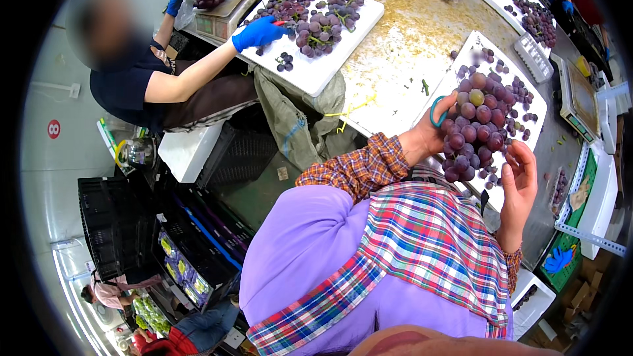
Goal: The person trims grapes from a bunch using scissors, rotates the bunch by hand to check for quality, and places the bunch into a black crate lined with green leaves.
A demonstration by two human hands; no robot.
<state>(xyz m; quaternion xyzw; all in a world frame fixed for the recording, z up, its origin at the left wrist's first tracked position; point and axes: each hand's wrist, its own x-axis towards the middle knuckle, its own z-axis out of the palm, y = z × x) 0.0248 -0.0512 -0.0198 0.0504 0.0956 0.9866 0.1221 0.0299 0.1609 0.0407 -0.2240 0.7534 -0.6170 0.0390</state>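
My left hand is closed at the left side of a large bunch of purple-red grapes, its fingertips partly hidden behind the berries. The teal handle loop of a pair of scissors shows at this hand; the blades are out of sight. On the bunch's right side is my right hand, its thumb and curved fingers apart, close to the lower berries. Whether it touches them I cannot tell. Beneath the bunch, a white board bears loose grapes and small clusters.
Across the table to the left, a blue-gloved person works over another white board with grapes. A scale and clear plastic trays stand at right. A grey-green sack hangs by the table edge; black crates are at lower left.
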